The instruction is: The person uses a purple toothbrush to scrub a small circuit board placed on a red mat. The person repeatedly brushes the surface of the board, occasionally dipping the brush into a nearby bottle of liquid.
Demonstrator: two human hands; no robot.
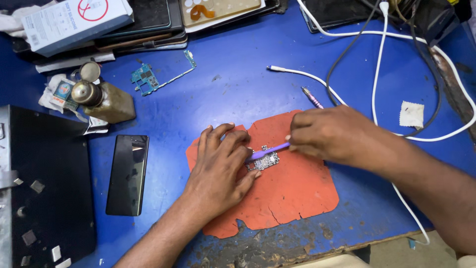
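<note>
While the left hand lies flat, fingers spread, on the orange mat and pins the edge of a small circuit board, the right hand has its fingers curled shut around a purple brush whose head rests on that board near the mat's middle. Up on the blue table, a brass bottle stands with its cap on, contents hidden, near a white box that is closed atop stacked devices; a dark phone lies left of the mat.
</note>
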